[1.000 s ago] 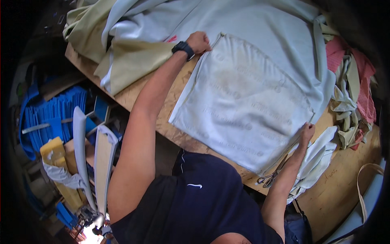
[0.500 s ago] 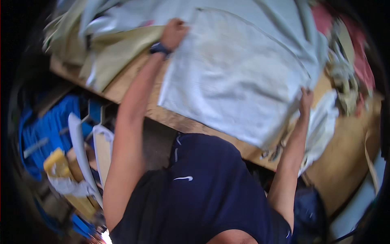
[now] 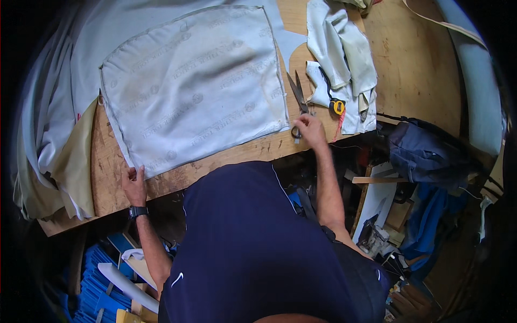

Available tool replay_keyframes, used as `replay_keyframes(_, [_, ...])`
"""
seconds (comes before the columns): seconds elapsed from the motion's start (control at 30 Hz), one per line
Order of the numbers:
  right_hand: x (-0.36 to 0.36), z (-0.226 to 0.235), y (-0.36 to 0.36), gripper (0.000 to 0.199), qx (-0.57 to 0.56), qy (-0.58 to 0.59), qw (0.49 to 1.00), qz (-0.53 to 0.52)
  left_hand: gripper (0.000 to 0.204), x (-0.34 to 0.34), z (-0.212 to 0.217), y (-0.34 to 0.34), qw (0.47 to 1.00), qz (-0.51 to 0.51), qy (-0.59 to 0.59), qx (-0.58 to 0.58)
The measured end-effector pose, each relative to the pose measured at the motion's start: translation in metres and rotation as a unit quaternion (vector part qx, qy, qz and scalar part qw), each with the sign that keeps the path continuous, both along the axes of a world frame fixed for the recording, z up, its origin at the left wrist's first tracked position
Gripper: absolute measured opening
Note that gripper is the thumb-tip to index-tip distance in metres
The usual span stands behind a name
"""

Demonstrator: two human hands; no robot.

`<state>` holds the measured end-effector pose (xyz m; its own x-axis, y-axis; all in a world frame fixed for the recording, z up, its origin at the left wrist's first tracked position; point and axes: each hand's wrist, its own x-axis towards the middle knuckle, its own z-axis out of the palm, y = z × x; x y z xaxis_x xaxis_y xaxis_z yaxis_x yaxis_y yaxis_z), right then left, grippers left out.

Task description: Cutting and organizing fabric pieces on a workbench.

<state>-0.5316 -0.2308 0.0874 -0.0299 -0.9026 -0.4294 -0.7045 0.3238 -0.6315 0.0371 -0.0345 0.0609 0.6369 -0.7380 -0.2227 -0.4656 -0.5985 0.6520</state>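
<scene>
A pale, white-grey fabric panel (image 3: pixel 196 97) with a seamed border and faint printed marks lies flat on the wooden table. At its lower left corner is my left hand (image 3: pixel 134 185), thumb and fingers apart, the thumb touching the cloth edge. Just right of the panel, a pair of dark scissors (image 3: pixel 298 89) points away from me. My right hand (image 3: pixel 311 129) has its fingers closed at the scissors' handles, which it partly covers.
A yellow and black tape measure (image 3: pixel 337 106) rests on whitish fabric scraps (image 3: pixel 353 64) to the right. Larger pale cloth (image 3: pixel 59 70) and a beige piece (image 3: pixel 75 156) drape at the left. A dark bag (image 3: pixel 425 151) sits beyond the table's right front edge (image 3: pixel 280 151).
The panel now lies turned and flat. My left hand has gone from its upper side to the lower left corner; my right hand has left the panel for the scissors. The view has shifted.
</scene>
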Motion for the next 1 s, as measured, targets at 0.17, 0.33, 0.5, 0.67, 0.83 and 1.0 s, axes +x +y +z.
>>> replay_keyframes(0.17, [0.017, -0.009, 0.025, 0.027, -0.061, 0.106, 0.992, 0.024, 0.032, 0.001, -0.016, 0.012, 0.997, -0.005, -0.065, 0.046])
replay_keyframes(0.33, [0.009, -0.019, 0.025, 0.024, -0.044, 0.146, 0.988, 0.007, 0.027, 0.028, -0.045, 0.022, 0.999, -0.016, -0.015, 0.035])
replay_keyframes(0.5, [0.02, -0.018, 0.014, 0.023, -0.037, 0.136, 0.99, 0.02, 0.027, 0.045, -0.04, 0.034, 0.999, 0.006, -0.003, 0.036])
replay_keyframes(0.67, [-0.001, -0.058, 0.013, 0.02, -0.071, 0.021, 0.997, 0.02, 0.033, 0.043, -0.056, 0.036, 0.997, 0.058, 0.033, 0.043])
replay_keyframes(0.83, [-0.014, -0.042, 0.014, 0.027, -0.049, 0.118, 0.991, 0.033, 0.026, 0.011, -0.035, 0.013, 0.995, 0.094, 0.008, 0.011])
replay_keyframes(1.0, [0.0, -0.031, 0.013, 0.024, -0.011, 0.071, 0.997, 0.038, 0.03, 0.01, -0.031, 0.031, 0.993, 0.114, 0.003, 0.008])
